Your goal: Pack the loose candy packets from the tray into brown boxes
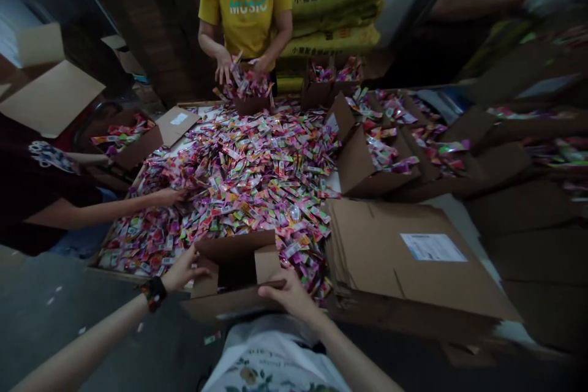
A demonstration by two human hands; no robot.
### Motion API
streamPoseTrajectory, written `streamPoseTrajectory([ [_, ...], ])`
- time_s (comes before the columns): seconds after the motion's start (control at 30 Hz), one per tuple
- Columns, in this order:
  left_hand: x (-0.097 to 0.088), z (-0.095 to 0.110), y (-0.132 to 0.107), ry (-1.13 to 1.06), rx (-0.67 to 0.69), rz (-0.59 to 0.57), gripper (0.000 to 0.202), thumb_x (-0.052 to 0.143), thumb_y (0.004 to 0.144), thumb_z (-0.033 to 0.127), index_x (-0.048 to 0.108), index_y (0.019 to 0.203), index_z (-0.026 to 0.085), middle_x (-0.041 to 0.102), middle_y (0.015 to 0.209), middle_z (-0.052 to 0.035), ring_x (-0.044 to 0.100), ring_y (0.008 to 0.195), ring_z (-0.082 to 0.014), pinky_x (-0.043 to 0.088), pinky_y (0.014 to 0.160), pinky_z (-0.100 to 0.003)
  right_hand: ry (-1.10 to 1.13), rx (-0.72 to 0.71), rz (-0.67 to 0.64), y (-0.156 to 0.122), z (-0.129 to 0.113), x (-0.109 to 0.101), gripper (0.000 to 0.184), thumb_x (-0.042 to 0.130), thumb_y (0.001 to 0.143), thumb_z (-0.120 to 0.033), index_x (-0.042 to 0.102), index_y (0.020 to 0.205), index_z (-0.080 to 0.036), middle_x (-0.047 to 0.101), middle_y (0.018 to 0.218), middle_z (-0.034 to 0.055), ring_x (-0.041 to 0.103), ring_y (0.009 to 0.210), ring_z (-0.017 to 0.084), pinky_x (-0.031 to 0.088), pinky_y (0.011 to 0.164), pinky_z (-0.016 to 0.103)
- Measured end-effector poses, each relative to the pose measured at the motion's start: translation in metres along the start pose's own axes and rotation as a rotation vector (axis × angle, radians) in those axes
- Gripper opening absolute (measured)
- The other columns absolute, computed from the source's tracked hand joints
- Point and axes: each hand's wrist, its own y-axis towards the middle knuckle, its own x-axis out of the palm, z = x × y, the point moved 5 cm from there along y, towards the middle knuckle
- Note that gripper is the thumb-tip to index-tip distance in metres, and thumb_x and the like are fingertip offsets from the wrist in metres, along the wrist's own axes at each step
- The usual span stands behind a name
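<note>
An open cardboard box (232, 300) stands in front of me at the near edge of the table, its flaps raised and its inside dark. My left hand (185, 269), with a dark band on the wrist, grips the box's left side, thumb toward the near side. On the right side, my right hand (290, 293) holds the box by its edge and flap, thumb along the near rim. Just beyond the box spreads a large heap of small colourful wrapped packets (257, 171), mostly pink, purple and green.
Flattened cardboard boxes (367, 226) lie stacked at right. Packet-filled boxes (390, 153) stand behind them. Across the table, a person in a yellow shirt (248, 18) handles packets over a box (252, 104). At left, another person's hand (168, 197) reaches into the heap. Yellow sacks (331, 6) are piled behind.
</note>
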Motion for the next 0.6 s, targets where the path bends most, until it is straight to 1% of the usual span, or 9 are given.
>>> streamPoseTrajectory([
  [0.07, 0.005, 0.004, 0.004, -0.026, 0.044, -0.008, 0.071, 0.076, 0.068, 0.036, 0.049, 0.132, 0.021, 0.059, 0.131, -0.0144, 0.046, 0.134, -0.0298, 0.039, 0.111, -0.047, -0.120, 0.021, -0.015, -0.007, -0.007, -0.011, 0.047, 0.067, 0.081, -0.053, 0.063, 0.052, -0.015, 0.048, 0.047, -0.0027, 0.043, 0.047, 0.011, 0.035, 0.047, 0.022],
  [0.13, 0.010, 0.010, 0.003, -0.013, 0.110, -0.011, 0.076, 0.073, 0.072, 0.036, 0.043, 0.140, 0.021, 0.051, 0.142, -0.0145, 0.036, 0.143, -0.0282, 0.031, 0.117, -0.047, -0.404, -0.032, 0.168, -0.010, -0.023, -0.023, 0.026, 0.070, 0.081, -0.043, 0.075, 0.082, -0.017, 0.068, 0.073, 0.0039, 0.061, 0.069, 0.020, 0.050, 0.068, 0.032],
  [0.17, 0.011, 0.013, 0.000, 0.014, 0.125, -0.024, 0.075, 0.070, 0.074, 0.035, 0.042, 0.142, 0.021, 0.048, 0.146, -0.0142, 0.034, 0.144, -0.0280, 0.029, 0.118, -0.047, -0.585, -0.069, 0.273, -0.009, -0.033, -0.025, 0.031, 0.074, 0.078, -0.035, 0.074, 0.105, -0.020, 0.072, 0.096, 0.0091, 0.065, 0.090, 0.028, 0.050, 0.084, 0.043],
  [0.23, 0.007, 0.016, -0.008, 0.124, 0.096, -0.080, 0.067, 0.065, 0.076, 0.035, 0.049, 0.140, 0.021, 0.051, 0.145, -0.0136, 0.040, 0.140, -0.0295, 0.030, 0.117, -0.048, -0.913, -0.111, 0.339, -0.002, -0.046, -0.015, 0.085, 0.086, 0.063, -0.023, 0.052, 0.141, -0.026, 0.055, 0.139, 0.0170, 0.047, 0.129, 0.042, 0.031, 0.106, 0.066],
  [0.33, -0.007, 0.026, -0.021, 0.372, -0.012, -0.278, 0.046, 0.059, 0.077, 0.034, 0.068, 0.120, 0.023, 0.069, 0.120, -0.0122, 0.061, 0.115, -0.0337, 0.044, 0.104, -0.050, -1.140, -0.186, 0.085, 0.016, -0.038, 0.015, 0.136, 0.098, 0.036, -0.029, 0.030, 0.154, -0.027, 0.025, 0.158, 0.0178, 0.016, 0.144, 0.050, 0.012, 0.108, 0.078],
  [0.37, -0.009, 0.035, -0.025, 0.459, -0.028, -0.365, 0.043, 0.059, 0.077, 0.035, 0.071, 0.116, 0.024, 0.071, 0.116, -0.0117, 0.063, 0.110, -0.0342, 0.047, 0.101, -0.049, -1.156, -0.231, -0.015, 0.018, -0.031, 0.023, 0.134, 0.098, 0.039, -0.035, 0.029, 0.154, -0.026, 0.023, 0.159, 0.0169, 0.015, 0.145, 0.049, 0.013, 0.109, 0.077],
  [0.43, 0.002, 0.060, -0.033, 0.573, -0.007, -0.544, 0.052, 0.060, 0.077, 0.039, 0.066, 0.127, 0.027, 0.065, 0.131, -0.0117, 0.058, 0.120, -0.0366, 0.043, 0.105, -0.051, -1.152, -0.318, -0.170, 0.013, -0.016, 0.031, 0.097, 0.084, 0.070, -0.040, 0.035, 0.152, -0.024, 0.030, 0.156, 0.0152, 0.022, 0.146, 0.039, 0.018, 0.114, 0.069],
  [0.5, 0.031, 0.086, -0.037, 0.664, 0.016, -0.656, 0.085, 0.069, 0.070, 0.047, 0.043, 0.148, 0.026, 0.038, 0.155, -0.0139, 0.036, 0.141, -0.0416, 0.028, 0.115, -0.056, -1.106, -0.355, -0.283, 0.002, -0.004, 0.032, 0.058, 0.060, 0.093, -0.033, 0.044, 0.147, -0.021, 0.039, 0.151, 0.0155, 0.032, 0.144, 0.029, 0.022, 0.117, 0.061],
  [0.6, 0.084, 0.104, -0.033, 0.938, -0.054, -0.577, 0.128, 0.082, 0.048, 0.047, 0.018, 0.155, 0.017, 0.007, 0.159, -0.0226, 0.009, 0.145, -0.0516, 0.009, 0.114, -0.070, -0.948, -0.279, -0.400, -0.008, 0.004, 0.025, 0.045, 0.041, 0.101, -0.033, 0.048, 0.144, -0.020, 0.039, 0.151, 0.0148, 0.032, 0.144, 0.027, 0.014, 0.119, 0.062],
])
